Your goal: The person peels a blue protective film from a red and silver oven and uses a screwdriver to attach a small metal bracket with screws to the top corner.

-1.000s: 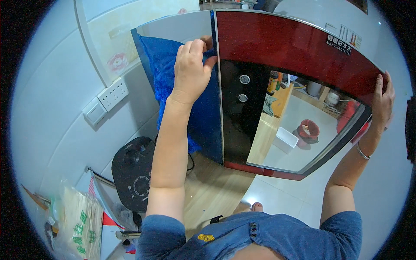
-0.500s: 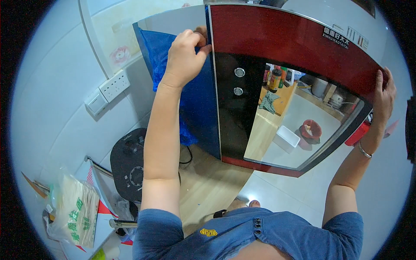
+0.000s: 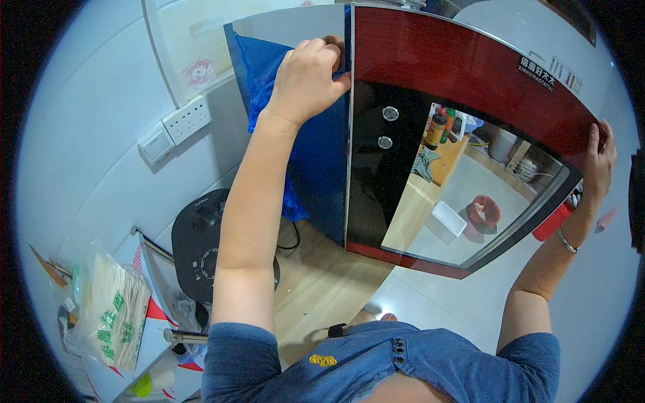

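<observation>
Between my hands stands a large cabinet [image 3: 457,40] with a dark red and black glossy front, two round silver knobs and a mirrored panel [image 3: 463,195] that reflects the room. My left hand [image 3: 309,80] is closed at the upper left edge of its front, fingers curled over the edge and partly hidden. My right hand [image 3: 600,161] grips the upper right edge, fingertips on the red front. The rest of that hand's hold is hidden behind the edge. Crumpled blue plastic film [image 3: 261,74] clings to the cabinet's dark blue left side, beside my left wrist.
A wooden counter [image 3: 316,275] lies below the cabinet. On the left are a black induction cooker [image 3: 198,245], a wall socket [image 3: 188,119] and a bag of dry noodles [image 3: 117,312] by a metal-railed shelf. A red object [image 3: 554,221] shows behind my right forearm.
The cabinet's top has shifted slightly to the right, and my left hand has moved right along with it. The view has moved a little too. Both hands keep their hold.
</observation>
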Available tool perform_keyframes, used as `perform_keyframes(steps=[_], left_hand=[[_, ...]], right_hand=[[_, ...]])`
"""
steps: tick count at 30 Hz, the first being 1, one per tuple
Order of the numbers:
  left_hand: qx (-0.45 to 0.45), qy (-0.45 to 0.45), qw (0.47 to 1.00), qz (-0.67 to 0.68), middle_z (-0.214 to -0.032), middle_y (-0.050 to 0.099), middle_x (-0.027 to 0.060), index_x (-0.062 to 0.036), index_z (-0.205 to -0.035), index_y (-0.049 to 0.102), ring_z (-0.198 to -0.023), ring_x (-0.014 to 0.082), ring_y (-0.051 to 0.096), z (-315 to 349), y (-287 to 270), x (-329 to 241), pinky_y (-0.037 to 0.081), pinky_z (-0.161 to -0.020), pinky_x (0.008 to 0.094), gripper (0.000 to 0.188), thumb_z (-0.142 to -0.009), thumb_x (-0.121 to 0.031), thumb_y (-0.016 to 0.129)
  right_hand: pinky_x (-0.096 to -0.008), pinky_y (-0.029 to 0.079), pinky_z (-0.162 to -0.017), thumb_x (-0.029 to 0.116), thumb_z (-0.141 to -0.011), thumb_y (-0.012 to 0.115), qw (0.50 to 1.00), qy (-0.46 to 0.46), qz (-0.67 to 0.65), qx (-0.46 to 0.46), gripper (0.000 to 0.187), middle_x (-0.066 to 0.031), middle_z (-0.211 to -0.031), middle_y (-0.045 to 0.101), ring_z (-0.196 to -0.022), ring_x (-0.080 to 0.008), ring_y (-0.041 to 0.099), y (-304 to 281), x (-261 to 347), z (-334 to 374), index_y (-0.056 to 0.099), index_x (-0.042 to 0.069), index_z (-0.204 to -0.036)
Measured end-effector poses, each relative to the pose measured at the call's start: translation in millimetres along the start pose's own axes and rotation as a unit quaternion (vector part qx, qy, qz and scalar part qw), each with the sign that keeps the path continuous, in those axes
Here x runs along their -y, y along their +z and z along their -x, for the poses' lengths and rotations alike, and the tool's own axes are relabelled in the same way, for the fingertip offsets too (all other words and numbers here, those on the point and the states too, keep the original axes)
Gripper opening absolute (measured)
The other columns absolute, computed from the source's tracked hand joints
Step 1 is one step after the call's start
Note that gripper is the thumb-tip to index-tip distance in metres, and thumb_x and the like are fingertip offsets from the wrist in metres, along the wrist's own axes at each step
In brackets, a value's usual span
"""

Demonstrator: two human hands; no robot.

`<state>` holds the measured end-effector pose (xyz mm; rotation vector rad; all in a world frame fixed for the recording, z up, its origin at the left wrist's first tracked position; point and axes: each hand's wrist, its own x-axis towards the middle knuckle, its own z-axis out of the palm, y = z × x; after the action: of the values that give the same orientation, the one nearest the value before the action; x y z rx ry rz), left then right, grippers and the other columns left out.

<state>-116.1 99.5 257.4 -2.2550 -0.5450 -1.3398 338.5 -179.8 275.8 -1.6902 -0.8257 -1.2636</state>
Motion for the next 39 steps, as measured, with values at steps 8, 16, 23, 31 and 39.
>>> perform_keyframes(steps=[8,16,23,31,39], left_hand=[[-0.019,0.010,1.000,-0.007,-0.087,0.058,0.0135,-0.0004,-0.080,0.060,-0.086,0.0332,0.055,3.7,10.2,2.3,0.046,-0.078,0.0425,0.025,-0.078,-0.025,0.065],[-0.021,0.052,0.996,0.068,-0.092,0.055,0.0149,0.0002,-0.086,0.058,-0.089,0.0348,0.053,14.5,5.9,11.1,0.042,-0.078,0.0418,0.016,-0.081,-0.014,0.061],[-0.062,0.031,0.993,0.096,-0.088,0.053,0.0146,-0.0021,-0.082,0.054,-0.088,0.0342,0.052,15.0,5.0,-2.6,0.042,-0.075,0.0425,0.013,-0.076,-0.008,0.063],[-0.163,-0.058,0.969,0.174,-0.087,0.059,0.0125,-0.0015,-0.087,0.056,-0.082,0.0309,0.059,3.4,4.1,-9.7,0.048,-0.073,0.0379,0.020,-0.073,-0.001,0.069],[-0.263,-0.059,0.954,0.133,-0.091,0.060,0.0119,-0.0030,-0.092,0.061,-0.076,0.0260,0.063,-44.6,13.6,-7.8,0.052,-0.066,0.0331,0.015,-0.079,-0.003,0.066]], right_hand=[[-0.0356,0.046,-0.091,0.045,-0.095,0.051,0.999,-0.045,0.020,-0.001,0.050,-0.0165,-0.118,0.059,-0.107,-0.0259,0.059,-4.4,17.0,-0.7,0.054,0.007,-0.128],[-0.0363,0.039,-0.098,0.048,-0.094,0.049,0.998,-0.010,-0.039,0.056,0.052,-0.0154,-0.125,0.054,-0.118,-0.0273,0.051,12.0,15.0,-0.1,0.052,0.009,-0.129],[-0.0387,0.038,-0.100,0.047,-0.095,0.047,0.998,-0.005,-0.024,0.050,0.049,-0.0168,-0.126,0.052,-0.120,-0.0304,0.048,17.4,12.8,-5.1,0.051,0.012,-0.129],[-0.0372,0.039,-0.100,0.048,-0.095,0.046,0.997,0.011,-0.044,0.057,0.049,-0.0146,-0.127,0.052,-0.120,-0.0288,0.049,18.9,16.0,0.6,0.050,0.013,-0.130],[-0.0403,0.037,-0.102,0.049,-0.095,0.045,0.996,0.024,-0.022,0.082,0.052,-0.0158,-0.130,0.050,-0.122,-0.0307,0.047,14.1,17.9,-3.2,0.049,0.012,-0.132]])
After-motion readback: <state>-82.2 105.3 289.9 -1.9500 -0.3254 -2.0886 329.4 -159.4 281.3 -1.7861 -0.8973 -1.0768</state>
